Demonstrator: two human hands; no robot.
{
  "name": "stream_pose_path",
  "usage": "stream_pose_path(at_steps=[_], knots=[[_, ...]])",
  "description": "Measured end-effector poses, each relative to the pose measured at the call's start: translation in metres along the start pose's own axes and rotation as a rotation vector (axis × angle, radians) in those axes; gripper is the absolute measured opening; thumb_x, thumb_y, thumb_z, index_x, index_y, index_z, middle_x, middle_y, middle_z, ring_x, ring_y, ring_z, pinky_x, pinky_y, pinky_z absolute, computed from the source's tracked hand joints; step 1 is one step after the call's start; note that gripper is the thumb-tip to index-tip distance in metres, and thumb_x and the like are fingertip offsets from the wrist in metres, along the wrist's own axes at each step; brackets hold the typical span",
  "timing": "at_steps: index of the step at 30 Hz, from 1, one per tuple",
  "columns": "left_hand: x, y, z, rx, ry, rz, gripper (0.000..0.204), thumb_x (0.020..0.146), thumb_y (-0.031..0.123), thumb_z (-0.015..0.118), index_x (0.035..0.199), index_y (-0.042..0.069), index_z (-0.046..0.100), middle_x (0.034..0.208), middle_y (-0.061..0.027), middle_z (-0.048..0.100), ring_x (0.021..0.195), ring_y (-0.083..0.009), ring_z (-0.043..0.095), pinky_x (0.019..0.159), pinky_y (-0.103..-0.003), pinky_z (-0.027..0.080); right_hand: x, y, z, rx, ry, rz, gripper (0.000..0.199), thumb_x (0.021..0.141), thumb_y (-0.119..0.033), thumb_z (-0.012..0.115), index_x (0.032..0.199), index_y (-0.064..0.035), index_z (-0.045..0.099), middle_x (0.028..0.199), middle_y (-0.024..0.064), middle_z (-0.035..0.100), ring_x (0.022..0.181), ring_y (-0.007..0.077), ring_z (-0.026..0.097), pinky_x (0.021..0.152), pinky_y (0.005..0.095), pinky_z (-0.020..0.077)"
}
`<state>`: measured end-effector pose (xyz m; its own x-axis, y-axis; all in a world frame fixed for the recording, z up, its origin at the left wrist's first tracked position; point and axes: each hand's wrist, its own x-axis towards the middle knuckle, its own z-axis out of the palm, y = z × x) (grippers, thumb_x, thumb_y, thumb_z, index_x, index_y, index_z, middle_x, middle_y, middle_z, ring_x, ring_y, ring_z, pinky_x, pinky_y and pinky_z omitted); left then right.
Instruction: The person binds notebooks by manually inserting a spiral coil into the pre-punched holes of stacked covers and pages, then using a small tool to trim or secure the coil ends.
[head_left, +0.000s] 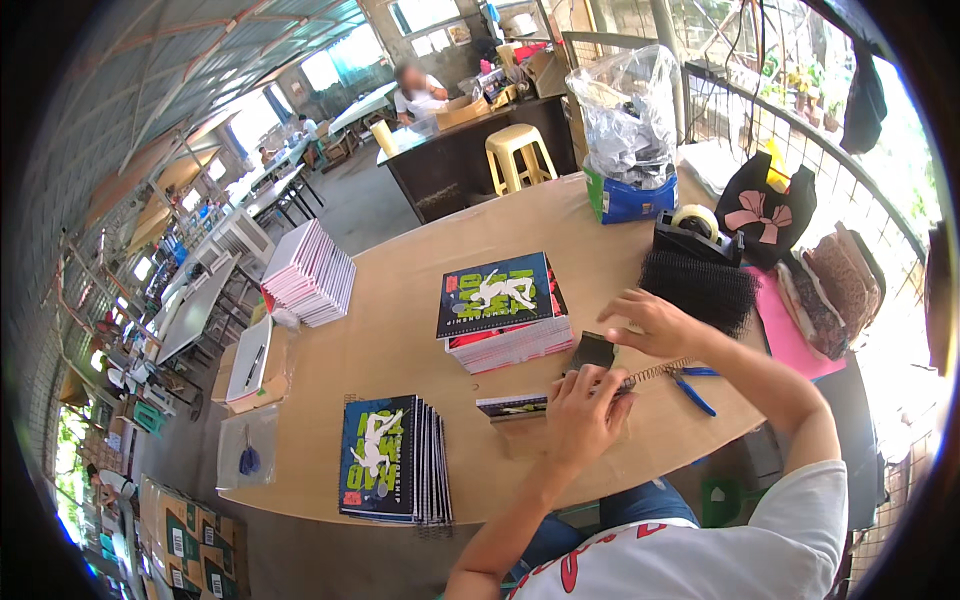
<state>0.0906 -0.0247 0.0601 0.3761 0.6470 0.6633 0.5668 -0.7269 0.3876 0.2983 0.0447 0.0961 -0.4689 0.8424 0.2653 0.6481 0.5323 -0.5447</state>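
Observation:
My left hand is closed around a notebook that stands on edge near the table's front. A thin wire coil runs out from the notebook's edge beside my left fingers, toward my right forearm. My right hand is raised over a small dark block, its fingers apart and nothing visible in them. Blue-handled pliers lie to the right of the coil. Behind my hands stands a stack of notebooks with dark illustrated covers. Coil-bound notebooks are piled at the front left.
Black coils lie in a bundle at right, near a tape dispenser and pink sheet. A plastic bag in a box stands at the back. White stacked books sit at the far left; scissors lie at the left edge.

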Motion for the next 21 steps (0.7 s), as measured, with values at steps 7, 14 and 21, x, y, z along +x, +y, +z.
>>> stream_pose_path(at_steps=[7, 14, 21], knots=[[0.007, 0.005, 0.008, 0.099, -0.014, 0.044, 0.021, 0.09, 0.033, 0.072, 0.103, 0.018, 0.067, 0.099, 0.0041, 0.063, 0.086, -0.0207, 0.061, 0.077, -0.037, 0.04, 0.048, 0.082, 0.102, -0.353, -0.523, 0.093, 0.079, 0.08, -0.05, 0.077, 0.14, -0.0054, 0.05, 0.12, 0.0311, 0.06, 0.122, 0.048, 0.054, 0.1, 0.0517, 0.0479], [0.006, 0.008, 0.003, 0.025, -0.096, 0.074, 0.022, 0.088, 0.031, 0.073, 0.102, 0.015, 0.068, 0.106, 0.0021, 0.065, 0.091, -0.0214, 0.062, 0.085, -0.037, 0.042, 0.022, 0.056, 0.046, -0.124, -0.354, -0.047, 0.055, 0.085, -0.05, 0.071, 0.127, -0.0141, 0.068, 0.115, 0.024, 0.068, 0.113, 0.0406, 0.061, 0.093, 0.0481, 0.0517], [0.017, 0.003, -0.013, 0.12, -0.093, 0.063, 0.027, 0.079, 0.025, 0.08, 0.1, 0.013, 0.07, 0.108, -0.0005, 0.066, 0.096, -0.0251, 0.063, 0.091, -0.042, 0.043, -0.019, 0.034, -0.024, 0.132, -0.425, 0.16, 0.053, 0.093, -0.044, 0.058, 0.118, -0.0004, 0.072, 0.101, 0.0226, 0.069, 0.101, 0.0376, 0.062, 0.09, 0.044, 0.0483]])
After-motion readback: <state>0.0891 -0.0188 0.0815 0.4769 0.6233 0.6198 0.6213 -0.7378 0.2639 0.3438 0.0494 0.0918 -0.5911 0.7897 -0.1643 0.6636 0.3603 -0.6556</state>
